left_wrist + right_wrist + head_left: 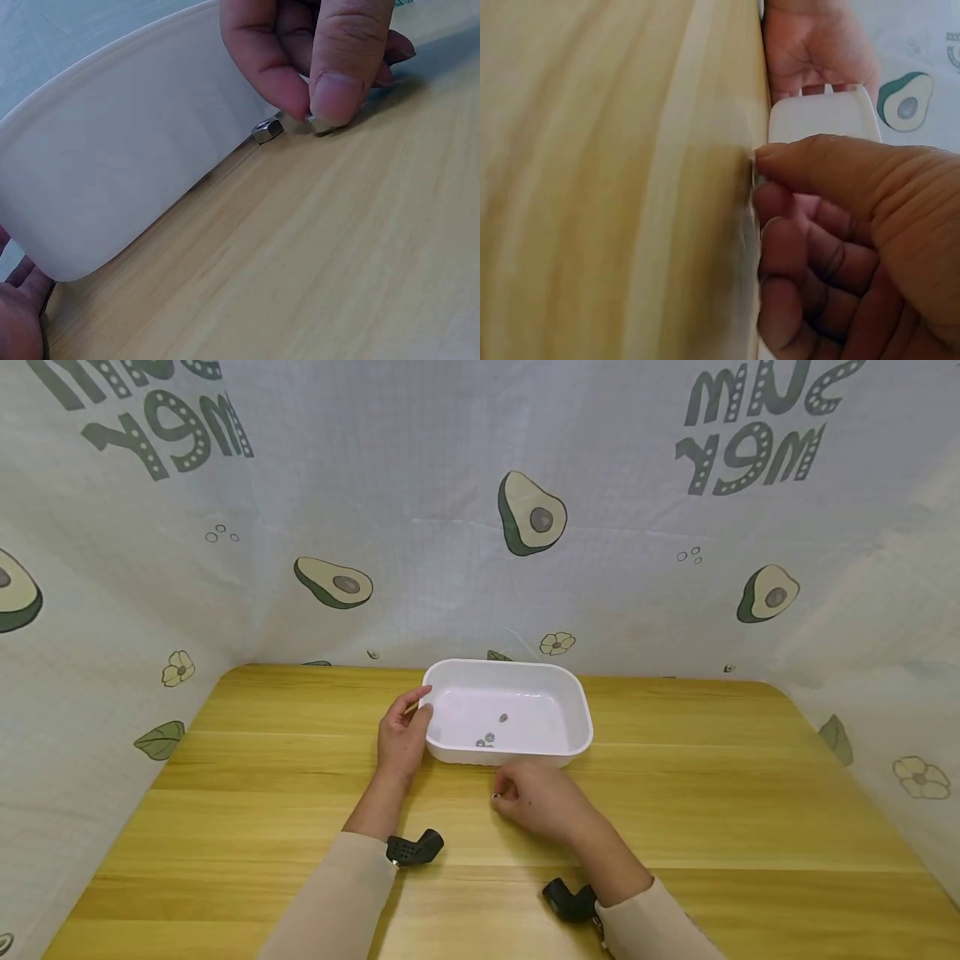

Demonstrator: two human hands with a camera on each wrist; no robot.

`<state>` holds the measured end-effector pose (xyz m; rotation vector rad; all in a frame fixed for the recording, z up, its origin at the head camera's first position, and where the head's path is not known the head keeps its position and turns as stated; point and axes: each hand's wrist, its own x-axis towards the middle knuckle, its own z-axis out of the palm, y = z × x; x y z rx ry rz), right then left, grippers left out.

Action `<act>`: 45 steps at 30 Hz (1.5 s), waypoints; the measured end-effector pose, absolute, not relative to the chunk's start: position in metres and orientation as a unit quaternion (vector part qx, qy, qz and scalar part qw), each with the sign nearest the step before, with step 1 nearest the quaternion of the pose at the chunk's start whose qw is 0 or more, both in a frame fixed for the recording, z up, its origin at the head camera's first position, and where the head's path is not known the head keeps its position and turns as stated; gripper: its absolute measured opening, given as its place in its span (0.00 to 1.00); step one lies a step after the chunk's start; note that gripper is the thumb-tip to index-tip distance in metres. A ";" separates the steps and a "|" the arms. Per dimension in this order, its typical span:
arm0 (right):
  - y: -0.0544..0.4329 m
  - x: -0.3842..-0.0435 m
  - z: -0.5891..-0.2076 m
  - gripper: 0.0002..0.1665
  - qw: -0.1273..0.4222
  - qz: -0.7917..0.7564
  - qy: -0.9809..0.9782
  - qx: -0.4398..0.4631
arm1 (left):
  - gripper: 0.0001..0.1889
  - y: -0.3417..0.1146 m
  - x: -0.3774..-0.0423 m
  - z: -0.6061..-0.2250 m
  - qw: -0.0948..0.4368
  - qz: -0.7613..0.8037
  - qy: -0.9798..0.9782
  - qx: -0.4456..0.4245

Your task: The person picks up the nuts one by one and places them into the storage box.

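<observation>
A white rectangular tub (510, 756) stands on the wooden table. Inside it lie several small metal nuts (490, 737). My left hand (402, 739) holds the tub's left end, thumb and a fingertip at the rim; its other fingers are mostly hidden. In front of the tub, my right hand (542, 799) is low at the tabletop. The left wrist view shows its thumb and a finger pinching a hex nut (320, 126), partly covered by the fingertips. Another hex nut (268, 130) sits on the table close against the tub's outer wall.
The wooden table (750, 793) extends to both sides of the tub. A pale cloth (420, 468) printed with avocados and letters hangs behind and at the sides. Each wrist wears a black camera mount (415, 848).
</observation>
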<state>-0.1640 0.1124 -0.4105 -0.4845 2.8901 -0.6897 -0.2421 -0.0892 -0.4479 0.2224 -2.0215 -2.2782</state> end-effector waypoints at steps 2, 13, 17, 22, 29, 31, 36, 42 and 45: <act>0.113 -0.163 -0.407 0.05 0.068 -0.236 0.957 -0.156 | 0.18 -0.089 -0.242 -0.448 0.044 -0.745 -0.662 0.073; 0.119 -0.158 -0.366 0.04 0.035 -0.272 0.953 -0.128 | 0.18 -0.090 -0.241 -0.448 0.044 -0.742 -0.665 0.072; 0.125 -0.163 -0.352 0.06 0.012 -0.259 0.957 -0.127 | 0.18 -0.090 -0.241 -0.449 0.042 -0.741 -0.666 0.075; 0.130 -0.177 -0.338 0.06 -0.012 -0.240 0.963 -0.123 | 0.18 -0.090 -0.241 -0.449 0.042 -0.743 -0.664 0.077; 0.135 -0.205 -0.329 0.09 -0.016 -0.221 0.968 -0.120 | 0.18 -0.089 -0.243 -0.451 0.046 -0.743 -0.663 0.078; 0.134 -0.213 -0.329 0.10 -0.007 -0.209 0.971 -0.114 | 0.18 -0.089 -0.244 -0.451 0.045 -0.741 -0.665 0.077; 0.130 -0.232 -0.336 0.11 0.015 -0.173 0.979 -0.110 | 0.18 -0.091 -0.243 -0.451 0.045 -0.742 -0.664 0.075; 0.127 -0.247 -0.350 0.11 0.031 -0.156 0.981 -0.112 | 0.18 -0.090 -0.242 -0.449 0.047 -0.746 -0.661 0.072; 0.127 -0.251 -0.357 0.12 0.041 -0.153 0.982 -0.105 | 0.18 -0.090 -0.242 -0.449 0.046 -0.747 -0.660 0.070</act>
